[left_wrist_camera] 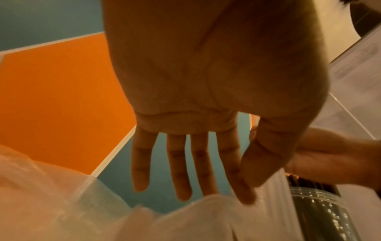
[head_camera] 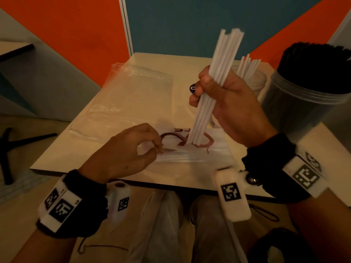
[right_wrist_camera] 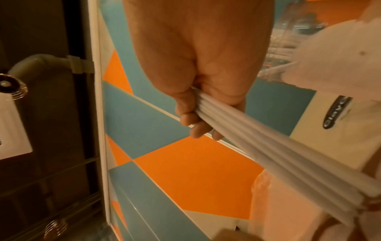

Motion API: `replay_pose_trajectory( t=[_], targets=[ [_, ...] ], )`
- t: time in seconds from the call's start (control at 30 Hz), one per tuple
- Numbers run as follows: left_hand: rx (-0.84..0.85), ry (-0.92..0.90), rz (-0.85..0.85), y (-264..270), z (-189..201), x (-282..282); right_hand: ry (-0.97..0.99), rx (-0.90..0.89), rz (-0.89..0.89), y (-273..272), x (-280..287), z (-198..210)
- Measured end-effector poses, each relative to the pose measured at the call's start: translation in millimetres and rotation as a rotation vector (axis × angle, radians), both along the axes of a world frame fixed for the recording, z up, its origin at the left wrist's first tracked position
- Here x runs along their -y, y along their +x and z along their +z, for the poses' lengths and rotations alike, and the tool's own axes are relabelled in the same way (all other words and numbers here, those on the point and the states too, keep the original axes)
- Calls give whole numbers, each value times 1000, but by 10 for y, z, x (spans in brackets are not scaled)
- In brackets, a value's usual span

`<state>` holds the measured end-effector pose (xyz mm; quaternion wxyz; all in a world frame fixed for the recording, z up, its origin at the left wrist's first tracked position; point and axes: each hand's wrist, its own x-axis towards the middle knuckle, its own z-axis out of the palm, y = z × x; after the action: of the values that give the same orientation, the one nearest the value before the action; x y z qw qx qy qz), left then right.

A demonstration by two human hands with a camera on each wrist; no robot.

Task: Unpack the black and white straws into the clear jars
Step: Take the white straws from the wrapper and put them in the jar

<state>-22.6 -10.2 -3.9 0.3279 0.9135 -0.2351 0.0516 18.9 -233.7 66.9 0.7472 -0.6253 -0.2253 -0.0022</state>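
Gripping the bundle of white plastic straws [head_camera: 214, 88] firmly, the right hand [head_camera: 228, 103] should lift straight up. The left hand [head_camera: 125, 150] pinches the clear plastic bag [head_camera: 190, 156]; keep it pinned to the surface [head_camera: 95, 147].

1. A pale, cream-coloured table [head_camera: 79, 149] stands in the corner, its near edge trimmed in a dark band.
2. Behind it run wall panels, an orange panel [head_camera: 76, 35] to the left and a teal panel [head_camera: 190, 19] beside it, split by a white upright strip [head_camera: 126, 25].
3. A small dark oval object with a white mark [head_camera: 192, 89] sits on the tabletop, partly hidden; I cannot tell what it is.
4. On the floor to the left lie the black legs of a chair base [head_camera: 7, 149].
5. A thin dark cord [head_camera: 98, 245] trails across the brown floor below the table.
6. A second light table [head_camera: 11, 48] shows at far left.
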Motion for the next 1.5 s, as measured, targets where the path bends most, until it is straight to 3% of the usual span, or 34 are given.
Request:
replay_pose_trajectory(
  t=[0.1,0.17,0.27,0.37,0.5,0.7,0.8,0.9,1.03,1.3,1.5],
  targets=[
    [38,-70,13,29,146,168,56,-18,15,48,4,-78],
    [-24,-113,0,100,253,357,107,-21,33,49,-31,-70],
    [-121,-301,-15,267,405,693,179,-17,19,52,-108,12],
    [-95,-425,-26,475,510,890,193,3,-37,111,-110,157],
    [107,-356,-31,759,559,1003,217,16,-59,206,27,439],
    [114,-452,-133,1069,802,1321,67,336,-248,349,185,730],
    [56,-330,-124,1226,856,1446,88,479,-418,461,381,838],
    [103,-136,-119,1393,694,1458,144,539,-503,603,573,848],
    [98,-61,-127,1535,458,1457,109,439,-603,761,642,690],
    [75,-148,-89,1550,412,1469,20,402,-723,851,643,641],
    [91,-184,-88,1537,425,1471,-314,-36,-622,981,500,363]
  ],
)
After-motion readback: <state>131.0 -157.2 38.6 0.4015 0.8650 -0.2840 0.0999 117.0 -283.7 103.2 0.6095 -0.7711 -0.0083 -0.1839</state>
